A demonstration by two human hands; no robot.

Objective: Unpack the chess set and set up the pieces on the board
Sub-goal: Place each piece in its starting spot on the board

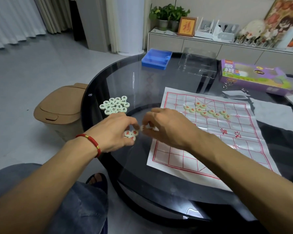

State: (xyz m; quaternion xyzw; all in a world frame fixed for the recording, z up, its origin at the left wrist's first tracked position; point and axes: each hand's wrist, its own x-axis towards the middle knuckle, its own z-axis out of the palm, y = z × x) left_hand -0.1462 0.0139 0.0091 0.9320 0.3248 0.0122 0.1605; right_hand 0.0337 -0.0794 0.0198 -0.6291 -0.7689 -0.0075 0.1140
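Observation:
A paper board (210, 141) with a red grid lies on the round glass table (118, 81). Several red-lettered round pieces (206, 110) sit scattered on its far half. A heap of black-lettered pieces (114, 105) lies on the glass to the left of the board. My left hand (115, 130) curls its fingers over three red pieces (131, 134) near the table's left edge. My right hand (166, 127) pinches a red piece (143, 127) beside them, with more white pieces half hidden in its fingers.
A blue plastic tray (156, 59) and a clear plastic cover (198, 62) stand at the table's far side. The purple chess box (254, 76) lies at the far right. A brown bin (61, 108) stands on the floor, left of the table.

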